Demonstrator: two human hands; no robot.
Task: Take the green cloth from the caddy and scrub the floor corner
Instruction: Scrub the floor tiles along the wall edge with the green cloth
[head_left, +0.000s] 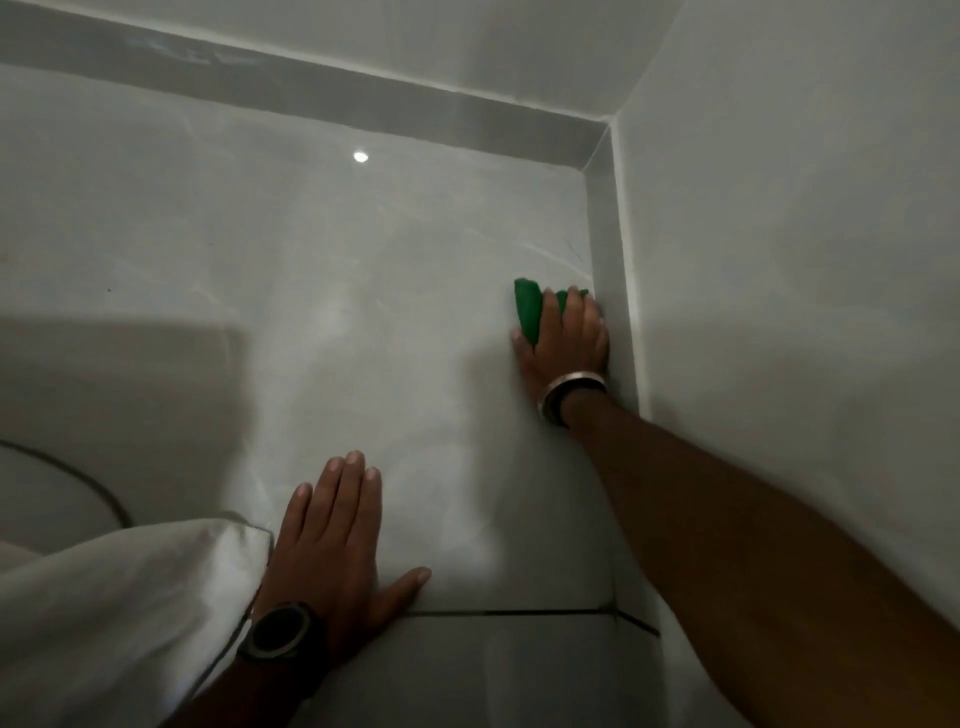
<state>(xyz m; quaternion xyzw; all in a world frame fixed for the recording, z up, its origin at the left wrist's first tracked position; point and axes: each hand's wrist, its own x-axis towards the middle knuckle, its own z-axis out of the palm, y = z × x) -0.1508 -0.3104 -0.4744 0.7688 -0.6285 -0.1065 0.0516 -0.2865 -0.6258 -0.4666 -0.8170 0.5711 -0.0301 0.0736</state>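
- Green cloth (529, 312): bunched into a wad and pressed to the floor at the right side of the scene, just beside the right-hand skirting. Most of it is covered by the hand on top; a fold is left showing at the left and far edges of that hand.
- Right hand (566, 338): laid palm down over the cloth, fingers curled close around it so that the wad is gripped against the tile. The little-finger side is placed against or just beside the skirting; contact cannot be told. A metal bangle (570, 387) is worn at the wrist, and the bare forearm is stretched out from the near right.
- Left hand (337, 540): spread flat on the floor at the near centre, fingers straight and close together, thumb splayed to the right. Nothing is held. A dark round watch (283, 631) is worn at the wrist.
- Floor (311, 312): pale glossy tile, on which a small bright spot of light (360, 156) is reflected at the far left. A dark grout line (519, 612) is seen running left to right just near the left thumb.
- Skirting (608, 249): a grey band along the far wall and the right wall, joined in the far right corner (592, 163), well beyond the cloth.
- White fabric (130, 597): a loose fold is seen at the near left, beside the left wrist.
- Dark curved line (78, 475): seen on the floor at the far left edge; what it belongs to cannot be told.
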